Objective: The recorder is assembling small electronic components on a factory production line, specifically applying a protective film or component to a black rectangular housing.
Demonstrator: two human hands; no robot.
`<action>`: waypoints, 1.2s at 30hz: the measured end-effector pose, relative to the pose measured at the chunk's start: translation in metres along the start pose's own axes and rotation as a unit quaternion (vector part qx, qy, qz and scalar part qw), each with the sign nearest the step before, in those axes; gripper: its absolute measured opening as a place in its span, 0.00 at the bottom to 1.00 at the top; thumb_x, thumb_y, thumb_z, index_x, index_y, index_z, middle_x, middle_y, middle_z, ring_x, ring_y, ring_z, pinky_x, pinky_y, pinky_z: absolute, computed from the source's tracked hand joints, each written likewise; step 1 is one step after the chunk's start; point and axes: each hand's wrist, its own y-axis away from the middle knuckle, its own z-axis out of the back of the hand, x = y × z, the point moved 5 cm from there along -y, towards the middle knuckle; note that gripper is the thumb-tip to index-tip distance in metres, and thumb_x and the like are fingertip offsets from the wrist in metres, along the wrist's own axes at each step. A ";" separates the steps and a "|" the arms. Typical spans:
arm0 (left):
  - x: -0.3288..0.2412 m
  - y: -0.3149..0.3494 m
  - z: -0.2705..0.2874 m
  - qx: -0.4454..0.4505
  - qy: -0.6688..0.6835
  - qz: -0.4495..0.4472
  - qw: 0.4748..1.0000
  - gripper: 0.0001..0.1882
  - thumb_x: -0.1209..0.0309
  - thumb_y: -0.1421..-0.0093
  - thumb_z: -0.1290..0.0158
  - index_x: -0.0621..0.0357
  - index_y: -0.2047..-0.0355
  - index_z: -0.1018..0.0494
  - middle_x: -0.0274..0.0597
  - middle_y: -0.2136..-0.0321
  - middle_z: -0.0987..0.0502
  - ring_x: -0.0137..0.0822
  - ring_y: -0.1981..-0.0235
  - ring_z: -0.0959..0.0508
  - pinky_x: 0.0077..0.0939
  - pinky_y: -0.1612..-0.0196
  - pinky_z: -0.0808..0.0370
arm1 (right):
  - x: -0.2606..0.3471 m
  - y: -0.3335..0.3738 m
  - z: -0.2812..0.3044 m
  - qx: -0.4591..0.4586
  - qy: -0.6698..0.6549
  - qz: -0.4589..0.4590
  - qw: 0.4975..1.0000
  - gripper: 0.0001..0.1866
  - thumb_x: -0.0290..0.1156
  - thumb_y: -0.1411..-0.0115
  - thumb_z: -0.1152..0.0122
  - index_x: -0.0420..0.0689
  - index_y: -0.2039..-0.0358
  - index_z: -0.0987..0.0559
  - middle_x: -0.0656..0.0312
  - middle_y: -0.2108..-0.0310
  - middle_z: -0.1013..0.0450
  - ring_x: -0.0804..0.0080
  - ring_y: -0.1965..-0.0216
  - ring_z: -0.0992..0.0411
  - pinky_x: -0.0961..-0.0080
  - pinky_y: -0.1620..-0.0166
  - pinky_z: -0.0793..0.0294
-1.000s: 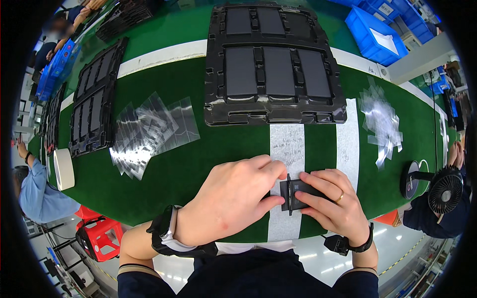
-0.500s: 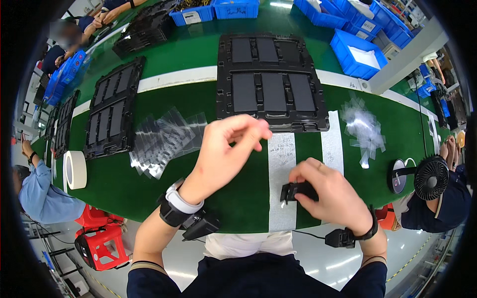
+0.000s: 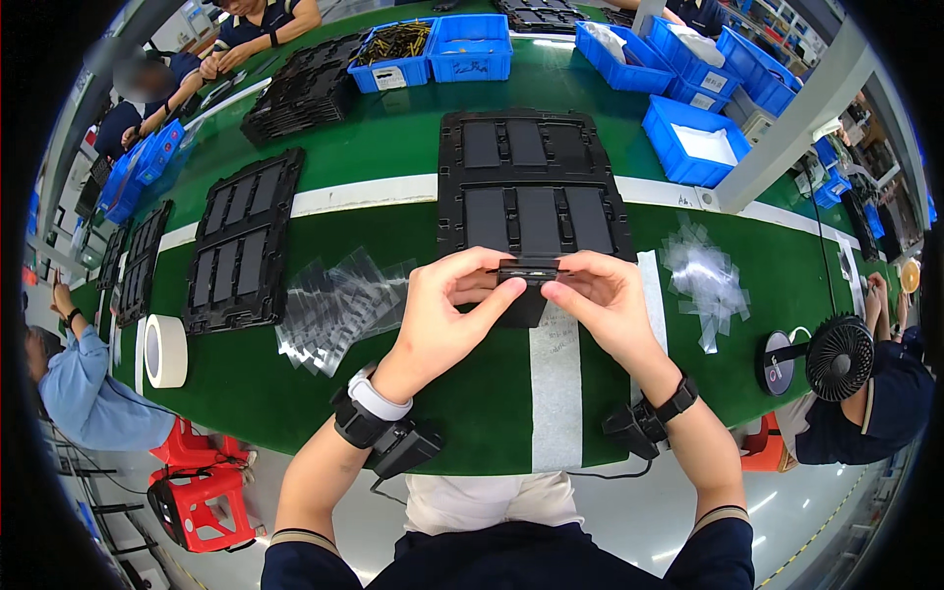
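Observation:
My left hand and my right hand pinch a flat black rectangular part between thumbs and fingertips. One hand grips each side, and the part's narrow edge faces me. Its exact kind cannot be made out. Just beyond my fingers lies a black moulded tray with dark grey flat rectangular pieces in its slots; the far right slot shows no piece. Left of my left hand, clear plastic film strips overlap on the green mat. A second heap of clear strips lies to the right of my right hand.
Tape roll and another loaded tray are on the left. A small black fan stands right. Blue bins and stacked black trays line the back. A grey post rises at right. Other people sit around.
My right hand has brought the black part up toward the tray. My left hand, empty before, has come to its left side and now grips it too. The view has shifted slightly.

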 end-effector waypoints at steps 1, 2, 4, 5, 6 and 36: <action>0.000 0.001 0.001 -0.009 -0.008 0.002 1.000 0.09 0.78 0.48 0.46 0.68 0.65 0.28 0.42 0.69 0.23 0.28 0.67 0.23 0.20 0.62 0.25 | 0.001 0.001 -0.001 0.000 0.000 0.000 1.000 0.11 0.20 0.51 0.38 0.36 0.64 0.25 0.61 0.68 0.27 0.77 0.64 0.28 0.79 0.57 0.29; 0.000 0.001 0.001 -0.009 -0.008 0.002 1.000 0.09 0.78 0.48 0.46 0.68 0.65 0.28 0.42 0.69 0.23 0.28 0.67 0.23 0.20 0.62 0.25 | 0.002 0.001 -0.001 -0.015 0.002 -0.001 1.000 0.10 0.20 0.50 0.39 0.36 0.65 0.25 0.61 0.67 0.27 0.77 0.64 0.28 0.79 0.57 0.29; -0.001 0.000 0.001 -0.014 0.004 0.004 1.000 0.10 0.78 0.48 0.46 0.68 0.65 0.28 0.42 0.69 0.23 0.28 0.66 0.23 0.20 0.62 0.25 | 0.003 0.002 0.001 -0.031 0.004 -0.003 1.000 0.08 0.20 0.49 0.40 0.36 0.66 0.25 0.61 0.67 0.27 0.77 0.64 0.28 0.79 0.57 0.29; -0.001 0.000 0.000 -0.013 0.004 0.005 1.000 0.10 0.78 0.48 0.46 0.68 0.65 0.28 0.42 0.69 0.23 0.28 0.66 0.23 0.20 0.62 0.25 | 0.003 0.002 0.002 -0.036 -0.007 0.002 0.999 0.07 0.20 0.48 0.41 0.36 0.67 0.25 0.61 0.67 0.27 0.77 0.64 0.28 0.79 0.57 0.29; -0.002 -0.001 -0.001 -0.011 0.002 0.011 1.000 0.10 0.79 0.47 0.46 0.68 0.64 0.29 0.43 0.68 0.24 0.29 0.65 0.23 0.20 0.61 0.26 | 0.003 0.003 0.004 -0.041 -0.018 0.007 0.999 0.06 0.20 0.48 0.42 0.36 0.68 0.25 0.60 0.66 0.27 0.77 0.63 0.28 0.79 0.57 0.29; -0.001 0.005 -0.010 0.028 0.131 0.005 0.991 0.10 0.79 0.49 0.44 0.66 0.65 0.28 0.39 0.69 0.24 0.25 0.65 0.25 0.16 0.69 0.26 | 0.006 0.011 -0.015 0.079 0.048 -0.056 0.994 0.11 0.24 0.46 0.42 0.36 0.61 0.24 0.62 0.66 0.25 0.80 0.65 0.28 0.81 0.60 0.27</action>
